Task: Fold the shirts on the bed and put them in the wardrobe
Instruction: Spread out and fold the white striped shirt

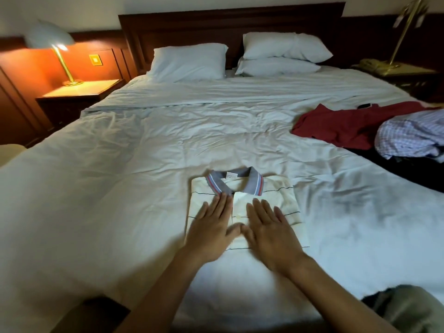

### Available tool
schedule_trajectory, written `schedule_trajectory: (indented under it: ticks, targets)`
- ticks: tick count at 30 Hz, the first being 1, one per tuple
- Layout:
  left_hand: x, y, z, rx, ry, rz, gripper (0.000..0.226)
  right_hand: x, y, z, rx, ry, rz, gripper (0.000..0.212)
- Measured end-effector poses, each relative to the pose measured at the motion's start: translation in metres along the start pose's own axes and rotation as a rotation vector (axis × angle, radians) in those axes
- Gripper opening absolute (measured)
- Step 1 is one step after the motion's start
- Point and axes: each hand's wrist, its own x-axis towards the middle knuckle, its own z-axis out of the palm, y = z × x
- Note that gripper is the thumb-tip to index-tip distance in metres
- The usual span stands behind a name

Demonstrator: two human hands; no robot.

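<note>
I log the white bed [144, 140] filling the view, with a red shirt [341, 126] and a blue checked shirt [408, 135] crumpled together near its right edge. The cream polo shirt [278, 200] lies folded into a rectangle near the foot of the bed, well apart from that pile, its long axis running foot to head and its grey collar [252, 183] pointing at the headboard [230, 27]. Left hand [211, 227] and right hand [269, 227] press flat on it side by side, fingers straight, gripping nothing.
</note>
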Motion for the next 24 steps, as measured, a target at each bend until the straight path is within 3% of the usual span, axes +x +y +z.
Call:
schedule_trajectory:
  ticks: [5, 10, 14, 16, 19, 22, 24]
  targets:
    - [-0.023, -0.027, 0.017, 0.125, 0.106, 0.021, 0.077, -0.02, 0.028, 0.01, -0.048, 0.09, -0.021, 0.064]
    - [-0.031, -0.058, 0.014, 0.2, 0.115, -0.015, 0.075, -0.021, 0.06, -0.006, -0.048, 0.002, -0.054, 0.083]
    - [-0.023, -0.067, 0.005, 0.217, 0.167, 0.021, 0.071, -0.011, 0.078, -0.022, -0.114, 0.15, -0.091, 0.059]
    - [0.0, -0.062, -0.011, 0.182, 0.249, -0.01, 0.066, 0.013, 0.077, -0.036, -0.026, 0.204, -0.039, 0.051]
    - [0.039, -0.056, -0.018, -0.047, 0.123, -0.125, 0.095, 0.052, 0.068, -0.034, 0.066, 0.159, 0.081, 0.074]
    - [0.057, -0.069, 0.004, 0.048, -0.044, -0.156, 0.12, 0.064, 0.068, -0.011, -0.02, -0.101, 0.138, 0.116]
    - [0.062, -0.08, 0.003, 0.087, -0.097, -0.186, 0.125, 0.067, 0.077, -0.008, -0.056, -0.139, 0.185, 0.122]
